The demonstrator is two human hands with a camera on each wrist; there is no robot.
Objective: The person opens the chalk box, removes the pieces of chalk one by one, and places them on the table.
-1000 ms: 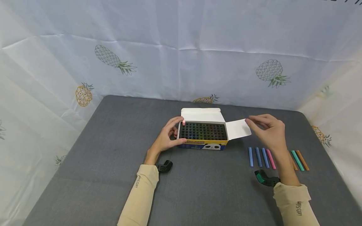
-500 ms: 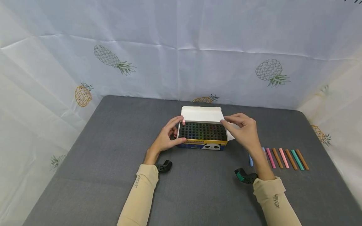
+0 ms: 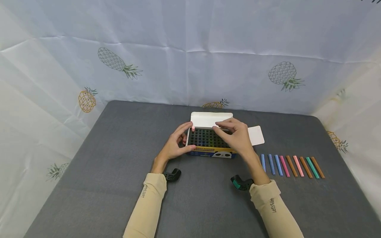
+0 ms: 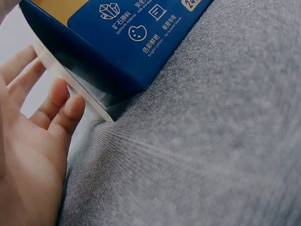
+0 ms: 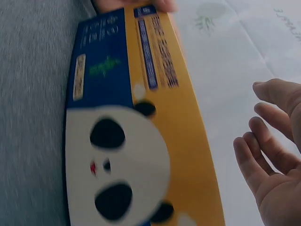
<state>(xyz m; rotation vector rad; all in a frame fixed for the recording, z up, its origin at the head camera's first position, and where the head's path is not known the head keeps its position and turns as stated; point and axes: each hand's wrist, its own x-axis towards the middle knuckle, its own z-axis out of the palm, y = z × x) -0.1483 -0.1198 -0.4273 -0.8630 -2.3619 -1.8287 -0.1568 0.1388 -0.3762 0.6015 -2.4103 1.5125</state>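
A blue and yellow chalk box (image 3: 224, 154) with a panda on its front stands upright on the table, its white lid (image 3: 209, 119) folded back. Inside is a dark grid of holes, and one pink chalk stick (image 3: 193, 129) pokes up at the far left corner. My left hand (image 3: 174, 145) grips the left end, thumb at the front edge and forefinger at the back corner. Over the box's right half hovers my right hand (image 3: 238, 135), thumb and forefinger bent toward each other with a gap. The right wrist view shows nothing between its fingers (image 5: 263, 146).
Several chalk sticks lie in a row right of the box, among them a blue one (image 3: 271, 164), a pink one (image 3: 298, 166) and a teal one (image 3: 312, 167). A white side flap (image 3: 256, 135) sticks out at the box's right end. A pineapple-print curtain (image 3: 190, 76) hangs behind the grey table (image 3: 208, 205).
My right hand has left the side flap and moved left, over the box. The flap stays folded out. My left hand keeps its grip on the left end.
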